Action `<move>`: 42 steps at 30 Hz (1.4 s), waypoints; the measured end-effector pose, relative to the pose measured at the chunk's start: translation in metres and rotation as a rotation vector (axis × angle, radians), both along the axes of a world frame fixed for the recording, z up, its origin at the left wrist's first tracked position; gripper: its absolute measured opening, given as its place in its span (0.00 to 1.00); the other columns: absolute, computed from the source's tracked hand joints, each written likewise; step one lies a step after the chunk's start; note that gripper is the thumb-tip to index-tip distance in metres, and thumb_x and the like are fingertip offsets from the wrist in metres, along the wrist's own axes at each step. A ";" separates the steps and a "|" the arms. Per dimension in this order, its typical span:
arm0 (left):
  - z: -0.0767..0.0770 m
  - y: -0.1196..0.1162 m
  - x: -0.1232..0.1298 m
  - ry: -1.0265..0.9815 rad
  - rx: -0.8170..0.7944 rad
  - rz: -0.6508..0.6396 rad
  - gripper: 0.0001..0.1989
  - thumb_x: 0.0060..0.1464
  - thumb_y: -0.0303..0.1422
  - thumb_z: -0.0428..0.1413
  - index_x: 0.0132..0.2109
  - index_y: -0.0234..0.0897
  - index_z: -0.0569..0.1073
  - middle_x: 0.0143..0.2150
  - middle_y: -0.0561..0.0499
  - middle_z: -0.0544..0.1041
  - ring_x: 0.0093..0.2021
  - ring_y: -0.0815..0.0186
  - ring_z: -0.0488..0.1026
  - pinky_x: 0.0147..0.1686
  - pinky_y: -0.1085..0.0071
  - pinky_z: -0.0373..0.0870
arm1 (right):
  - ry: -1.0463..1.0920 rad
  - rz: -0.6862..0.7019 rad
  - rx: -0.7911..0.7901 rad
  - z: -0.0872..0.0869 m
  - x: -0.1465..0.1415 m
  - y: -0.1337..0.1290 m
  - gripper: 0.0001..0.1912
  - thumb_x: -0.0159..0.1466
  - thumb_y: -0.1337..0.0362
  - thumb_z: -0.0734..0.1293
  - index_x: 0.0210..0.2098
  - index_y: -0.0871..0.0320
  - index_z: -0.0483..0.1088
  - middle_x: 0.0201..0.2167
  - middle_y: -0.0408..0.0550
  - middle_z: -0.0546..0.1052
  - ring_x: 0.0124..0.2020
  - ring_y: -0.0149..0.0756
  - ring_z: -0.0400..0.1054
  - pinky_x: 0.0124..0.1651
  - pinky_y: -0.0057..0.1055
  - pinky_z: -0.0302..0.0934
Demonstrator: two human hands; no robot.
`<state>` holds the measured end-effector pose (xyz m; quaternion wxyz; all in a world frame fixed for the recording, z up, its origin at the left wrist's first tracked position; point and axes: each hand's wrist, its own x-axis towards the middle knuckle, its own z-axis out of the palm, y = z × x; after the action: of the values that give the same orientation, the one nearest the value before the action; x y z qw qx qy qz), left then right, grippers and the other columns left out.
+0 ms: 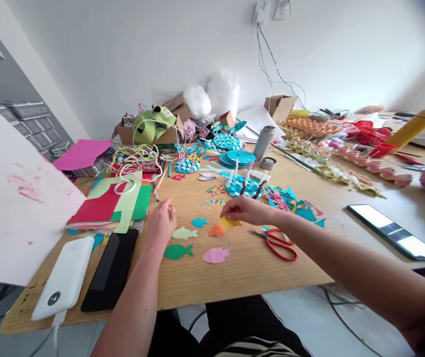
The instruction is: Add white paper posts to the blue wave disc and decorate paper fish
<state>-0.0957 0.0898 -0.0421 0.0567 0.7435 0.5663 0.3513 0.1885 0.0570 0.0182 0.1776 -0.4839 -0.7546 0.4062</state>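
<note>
My right hand (242,210) pinches the edge of a yellow paper fish (231,224) at the tabletop. Right beside it lies an orange paper fish (217,230). My left hand (163,219) is loosely curled above the table with nothing showing in its fingers. Around it are a pale green fish (185,233), a darker green fish (178,252) and a small blue fish (199,222). A pink fish (216,255) lies nearer the front edge. Red-handled scissors (281,245) rest below my right forearm.
Coloured paper sheets (101,203), a white power bank (64,277) and a dark phone (111,270) lie at left. A blue decorated disc (244,187), a metal flask (264,143) and paper scraps (305,210) stand behind. Another phone (393,230) is at right.
</note>
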 end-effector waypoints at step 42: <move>-0.007 0.004 -0.004 0.015 -0.019 -0.046 0.16 0.54 0.23 0.50 0.50 0.33 0.72 0.39 0.44 0.79 0.35 0.61 0.76 0.41 0.65 0.71 | -0.452 -0.254 0.227 -0.035 -0.008 0.011 0.11 0.57 0.70 0.66 0.39 0.61 0.75 0.37 0.52 0.78 0.38 0.39 0.71 0.37 0.28 0.60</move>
<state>-0.0996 0.0934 -0.0488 0.0674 0.7584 0.5526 0.3390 0.1807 0.0677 -0.0163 0.1072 -0.6299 -0.7490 0.1755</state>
